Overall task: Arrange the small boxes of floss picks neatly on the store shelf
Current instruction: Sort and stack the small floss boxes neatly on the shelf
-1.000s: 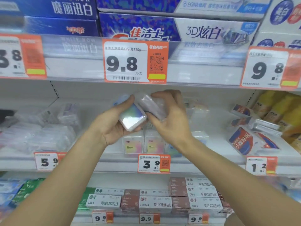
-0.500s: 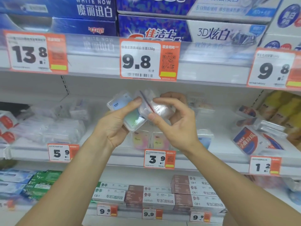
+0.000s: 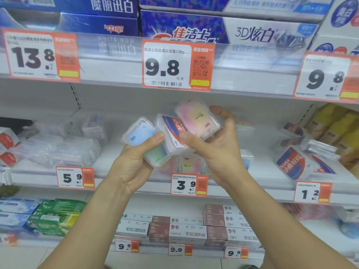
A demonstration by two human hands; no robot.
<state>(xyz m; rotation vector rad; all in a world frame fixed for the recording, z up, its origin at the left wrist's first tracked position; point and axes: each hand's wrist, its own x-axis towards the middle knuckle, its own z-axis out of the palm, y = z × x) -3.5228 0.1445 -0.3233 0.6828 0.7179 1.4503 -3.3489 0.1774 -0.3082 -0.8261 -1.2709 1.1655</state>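
My left hand [image 3: 134, 164] grips a clear floss-pick box with a blue and green label [image 3: 144, 141], thumb across its front. My right hand [image 3: 217, 150] holds two boxes fanned out: one with a pink and yellow label [image 3: 197, 119] on top and one with a red and blue label [image 3: 172, 133] under it, which touches the left hand's box. Both hands are in front of the middle shelf [image 3: 136, 183]. More floss boxes [image 3: 189, 165] stand on that shelf behind the 3.9 price tag [image 3: 189, 184], partly hidden by my hands.
Clear packs [image 3: 64, 150] lie on the shelf's left by the 5.9 tag. Red and blue labelled packs [image 3: 295, 164] lean at the right above the 1.2 tag. Toothpaste cartons [image 3: 194, 30] fill the shelf above, and brown and white cartons [image 3: 186, 230] the shelf below.
My right hand has turned its boxes so the labels face me and fanned them into two. The left hand's box stays in place. The view moved slightly closer.
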